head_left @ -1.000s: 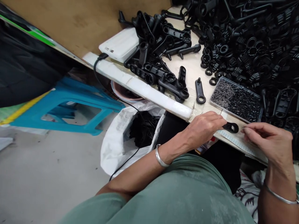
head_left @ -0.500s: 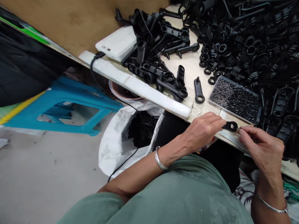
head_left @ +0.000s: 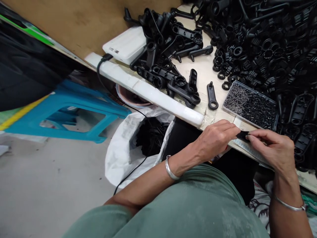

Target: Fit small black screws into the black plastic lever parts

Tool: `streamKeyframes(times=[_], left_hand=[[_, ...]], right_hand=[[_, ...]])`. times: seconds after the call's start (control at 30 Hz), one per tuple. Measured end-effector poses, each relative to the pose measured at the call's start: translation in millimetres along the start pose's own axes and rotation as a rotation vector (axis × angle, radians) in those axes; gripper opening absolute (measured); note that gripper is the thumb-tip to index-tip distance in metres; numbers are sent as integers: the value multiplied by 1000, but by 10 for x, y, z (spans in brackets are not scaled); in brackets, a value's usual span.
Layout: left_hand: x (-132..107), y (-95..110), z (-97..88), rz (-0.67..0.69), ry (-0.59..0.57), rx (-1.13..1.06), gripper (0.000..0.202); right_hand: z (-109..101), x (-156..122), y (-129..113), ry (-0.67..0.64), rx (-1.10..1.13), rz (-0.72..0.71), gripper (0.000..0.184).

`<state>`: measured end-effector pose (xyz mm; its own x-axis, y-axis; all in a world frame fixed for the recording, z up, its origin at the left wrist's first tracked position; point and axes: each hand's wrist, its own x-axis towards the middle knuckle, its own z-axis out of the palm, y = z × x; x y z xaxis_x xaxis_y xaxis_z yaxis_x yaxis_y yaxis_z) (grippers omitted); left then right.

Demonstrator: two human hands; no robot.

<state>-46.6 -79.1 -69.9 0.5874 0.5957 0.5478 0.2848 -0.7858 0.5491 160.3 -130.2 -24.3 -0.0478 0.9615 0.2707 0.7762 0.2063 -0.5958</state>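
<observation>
Near the table's front edge, my left hand (head_left: 219, 134) is closed around one end of a black plastic crank arm (head_left: 242, 135). My right hand (head_left: 273, 145) has thumb and forefinger pinched over the other end of that part; what lies between these fingertips is too small to make out. Just behind them sits a clear plastic box (head_left: 251, 105) of tiny dark and grey metal pieces. Another black crank arm (head_left: 211, 96) with a ring end lies alone to the box's left.
Piled black arms (head_left: 180, 81) lie at the left beside a white power bank (head_left: 125, 44) with a cable. Black rings and parts (head_left: 262, 49) heap at the back right. Foam strip (head_left: 148, 91) lines the table edge. Below are a white sack (head_left: 119, 158) and blue stool (head_left: 74, 115).
My right hand has moved left, its fingertips now covering the ring end of the crank arm, which showed before. My left hand keeps its hold in place.
</observation>
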Motion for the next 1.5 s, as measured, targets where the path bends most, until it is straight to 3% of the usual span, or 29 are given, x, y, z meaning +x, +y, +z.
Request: streamKeyframes(times=[0.1, 0.23, 0.47, 0.53, 0.7, 0.77, 0.97, 1.23, 1.5], left_hand=[[-4, -5, 4, 17, 32, -10, 8], [-1, -7, -12, 11, -9, -21, 7], [7, -14, -32, 14, -40, -11, 9], [5, -21, -26, 17, -37, -8, 9], [-10, -37, 20, 35, 14, 7, 9], [-19, -30, 39, 32, 52, 11, 8], [-31, 22, 36, 23, 82, 18, 6], [-36, 33, 28, 9, 39, 25, 11], [-34, 19, 41, 19, 50, 15, 11]], right_hand=[[-40, 71, -15, -75, 6, -24, 7], [-84, 156, -43, -169, 11, -38, 10], [-135, 245, -56, -340, 81, 42, 13], [-138, 224, -25, -313, 107, 96, 11], [-167, 13, 86, -24, 147, 308, 12], [-180, -90, 101, 26, 125, 329, 14], [-133, -237, 7, 79, -14, 254, 12], [41, -221, -63, 161, -10, 220, 14], [11, -41, -40, 30, 71, 151, 11]])
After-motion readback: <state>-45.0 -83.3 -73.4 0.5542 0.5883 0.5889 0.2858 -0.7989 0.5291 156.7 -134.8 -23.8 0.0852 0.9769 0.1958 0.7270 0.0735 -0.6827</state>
